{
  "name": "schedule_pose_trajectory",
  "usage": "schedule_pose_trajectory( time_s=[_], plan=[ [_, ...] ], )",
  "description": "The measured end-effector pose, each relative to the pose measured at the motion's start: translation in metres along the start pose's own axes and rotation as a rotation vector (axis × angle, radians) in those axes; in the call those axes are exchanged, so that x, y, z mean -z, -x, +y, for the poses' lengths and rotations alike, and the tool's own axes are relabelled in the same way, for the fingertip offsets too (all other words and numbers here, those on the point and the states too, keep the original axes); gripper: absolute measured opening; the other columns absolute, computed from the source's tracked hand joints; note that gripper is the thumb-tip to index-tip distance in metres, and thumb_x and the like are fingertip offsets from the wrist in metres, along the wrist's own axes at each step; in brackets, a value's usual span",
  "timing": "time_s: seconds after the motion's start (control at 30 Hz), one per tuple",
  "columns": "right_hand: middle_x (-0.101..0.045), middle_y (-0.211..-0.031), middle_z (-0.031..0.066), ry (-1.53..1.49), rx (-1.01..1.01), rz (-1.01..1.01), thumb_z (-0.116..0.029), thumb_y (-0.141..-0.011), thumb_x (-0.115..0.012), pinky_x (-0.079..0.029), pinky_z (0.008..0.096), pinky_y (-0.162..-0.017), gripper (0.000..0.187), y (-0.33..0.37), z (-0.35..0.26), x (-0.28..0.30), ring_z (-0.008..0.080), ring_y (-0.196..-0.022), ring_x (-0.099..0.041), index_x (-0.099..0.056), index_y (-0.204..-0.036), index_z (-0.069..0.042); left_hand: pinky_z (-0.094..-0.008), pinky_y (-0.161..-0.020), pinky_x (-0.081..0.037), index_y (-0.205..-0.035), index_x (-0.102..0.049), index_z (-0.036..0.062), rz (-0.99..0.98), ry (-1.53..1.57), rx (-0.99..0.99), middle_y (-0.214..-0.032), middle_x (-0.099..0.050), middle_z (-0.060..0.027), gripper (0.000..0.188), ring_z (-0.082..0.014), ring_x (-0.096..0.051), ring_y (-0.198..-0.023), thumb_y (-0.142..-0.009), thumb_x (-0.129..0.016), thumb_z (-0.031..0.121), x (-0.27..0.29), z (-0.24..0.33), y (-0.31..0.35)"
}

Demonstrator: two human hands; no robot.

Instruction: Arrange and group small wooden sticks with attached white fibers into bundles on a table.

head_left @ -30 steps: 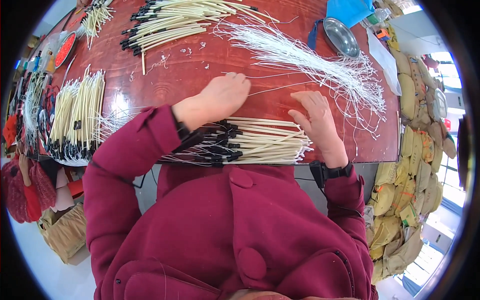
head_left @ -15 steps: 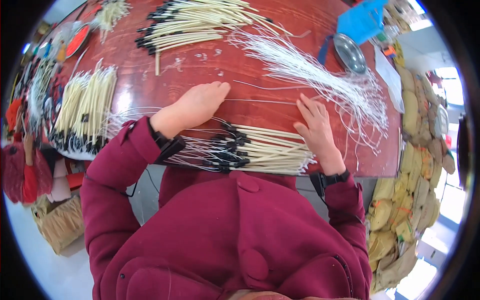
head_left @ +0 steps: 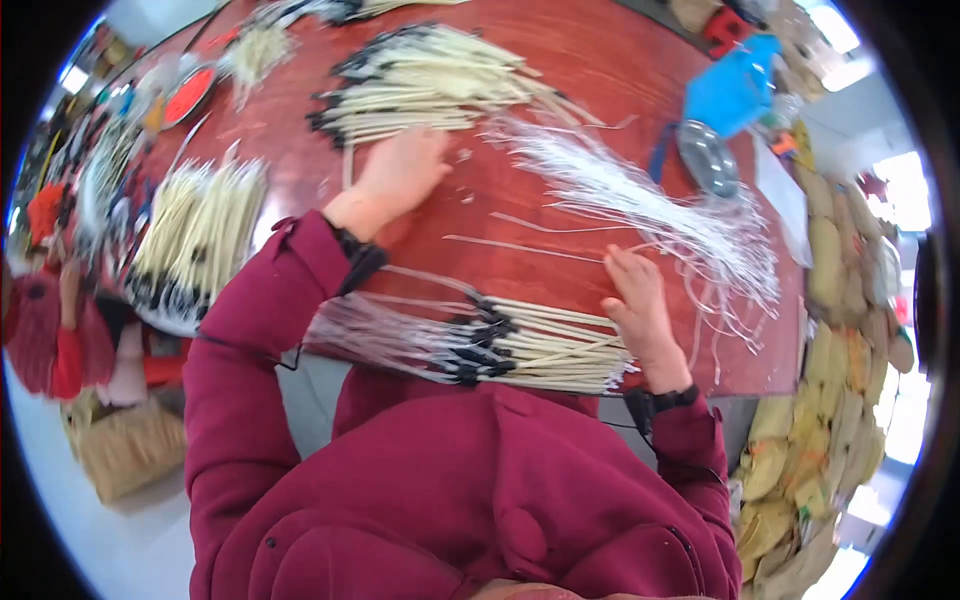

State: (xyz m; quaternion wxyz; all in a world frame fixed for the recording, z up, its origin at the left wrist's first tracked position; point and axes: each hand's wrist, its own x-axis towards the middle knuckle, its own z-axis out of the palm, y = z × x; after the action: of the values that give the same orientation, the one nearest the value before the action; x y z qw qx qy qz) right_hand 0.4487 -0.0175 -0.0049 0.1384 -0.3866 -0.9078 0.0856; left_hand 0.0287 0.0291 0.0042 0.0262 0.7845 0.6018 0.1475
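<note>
My left hand (head_left: 400,175), slightly blurred, reaches over the near edge of a pile of cream sticks with black ends (head_left: 430,80). Its fingers look stretched out and I see nothing held in them. My right hand (head_left: 643,310) is open above the table, thumb apart from the fingers. At its fingertips lies the right end of a thin white strand (head_left: 520,247); the strand's left end is free. Nearest to me, along the table edge, lies a row of cream sticks (head_left: 565,345) with black ends and white strands (head_left: 385,335) trailing left.
A large bundle of white strands (head_left: 640,190) spreads to the right on the red table (head_left: 400,250). Behind it are a metal bowl (head_left: 708,160) and a blue container (head_left: 733,85). More stick bundles (head_left: 200,220) stand at left, near another person's arm (head_left: 68,300). Sacks (head_left: 830,390) are stacked at right.
My left hand has let go of the strand's left end and moved away from me to the stick pile. My right hand stays by the strand's other end. The view has shifted slightly.
</note>
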Motion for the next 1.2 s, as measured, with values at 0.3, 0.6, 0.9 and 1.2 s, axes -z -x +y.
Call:
schedule_pose_trajectory(
  time_s=[0.3, 0.6, 0.9, 1.2],
  plan=[
    [-0.055, -0.147, 0.0129, -0.161, -0.061, 0.012, -0.035, -0.09, -0.071, -0.035, 0.0459, -0.113, 0.06, -0.016, -0.013, -0.008, 0.0342, -0.133, -0.048, -0.059, -0.139, -0.001, -0.0527, -0.078, -0.051, -0.109, -0.056, 0.0064, 0.091, -0.224, 0.011, -0.105, -0.061, -0.0194, 0.01, -0.0426, -0.064, -0.096, -0.1, -0.052, 0.011, -0.033, -0.082, -0.02],
    [-0.057, -0.146, 0.013, -0.16, -0.025, 0.059, -0.035, -0.089, -0.072, -0.036, 0.0462, -0.113, 0.06, -0.015, -0.007, -0.02, 0.0342, -0.131, -0.05, -0.061, -0.138, -0.002, -0.0527, -0.077, -0.052, -0.111, -0.062, 0.0041, 0.188, -0.029, -0.047, -0.103, -0.063, -0.0213, 0.017, -0.0433, -0.065, -0.093, -0.099, -0.053, 0.012, 0.01, -0.041, 0.005],
    [-0.058, -0.145, 0.0164, -0.112, 0.002, 0.01, -0.021, -0.089, -0.065, -0.037, 0.0448, -0.112, 0.054, -0.011, 0.002, -0.001, 0.0354, -0.13, -0.051, -0.061, -0.138, 0.001, -0.0436, -0.077, -0.051, -0.095, -0.061, 0.0047, 0.122, 0.2, -0.119, -0.091, -0.057, -0.0129, 0.011, -0.034, -0.062, -0.088, -0.084, -0.059, 0.003, 0.037, 0.028, 0.095],
    [-0.056, -0.147, 0.0159, -0.103, -0.024, 0.003, -0.021, -0.094, -0.063, -0.036, 0.0431, -0.113, 0.051, -0.016, -0.013, -0.009, 0.0336, -0.13, -0.05, -0.059, -0.139, 0.004, -0.0437, -0.077, -0.051, -0.105, -0.066, 0.0059, 0.143, 0.2, -0.051, -0.095, -0.059, -0.0123, 0.02, -0.0341, -0.062, -0.089, -0.085, -0.064, 0.001, 0.023, 0.012, 0.124]
  ],
)
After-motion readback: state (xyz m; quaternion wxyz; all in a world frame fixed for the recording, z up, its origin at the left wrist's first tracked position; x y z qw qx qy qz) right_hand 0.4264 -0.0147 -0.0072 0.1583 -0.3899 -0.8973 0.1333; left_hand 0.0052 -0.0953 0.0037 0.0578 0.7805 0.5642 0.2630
